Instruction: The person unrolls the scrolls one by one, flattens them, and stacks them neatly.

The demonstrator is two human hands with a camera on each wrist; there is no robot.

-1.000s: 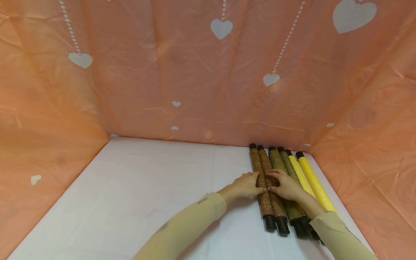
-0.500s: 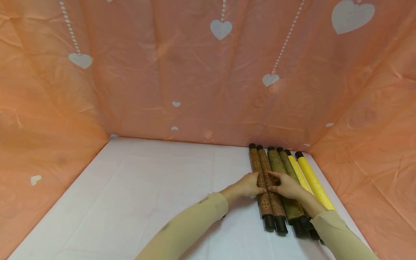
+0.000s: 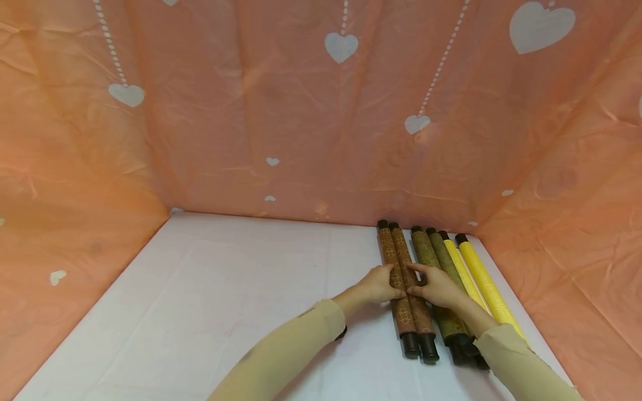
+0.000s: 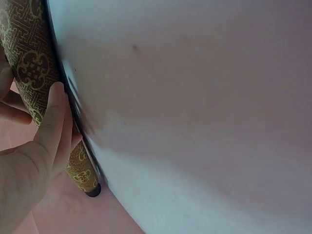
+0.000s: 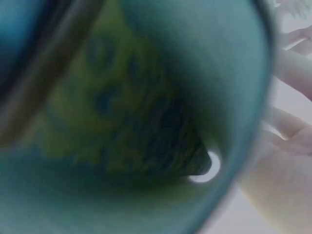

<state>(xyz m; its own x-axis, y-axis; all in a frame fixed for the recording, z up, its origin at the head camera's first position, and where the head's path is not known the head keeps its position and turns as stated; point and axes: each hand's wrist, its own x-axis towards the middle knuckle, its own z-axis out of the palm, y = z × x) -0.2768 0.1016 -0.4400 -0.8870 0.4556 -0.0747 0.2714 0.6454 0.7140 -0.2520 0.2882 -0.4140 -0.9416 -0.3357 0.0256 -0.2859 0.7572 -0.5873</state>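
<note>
Two brown rolled scrolls with gold patterns and black end knobs lie side by side in the head view: a left one (image 3: 403, 312) and a right one (image 3: 419, 312). My left hand (image 3: 377, 284) holds the left scroll near its middle, thumb and fingers over it. Opposite, my right hand (image 3: 438, 287) holds the right scroll, its thumb and forefinger on the brown cover. In the left wrist view, straight fingers (image 4: 54, 114) touch the brown cover. The right wrist view is mostly covered by a blurred teal and green patterned surface, with my right hand (image 5: 287, 170) at the edge.
Right of the brown scrolls lie two green rolled scrolls (image 3: 425, 248), partly under my right hand and forearm. Farther right are two yellow rolled scrolls (image 3: 486, 278). An orange curtain (image 3: 301, 139) with white hearts walls the white table (image 3: 225, 289) at back and sides.
Both brown scrolls have shifted slightly left together with my hands, widening the gap to the green scrolls. The green and yellow scrolls have stayed nearly in place.
</note>
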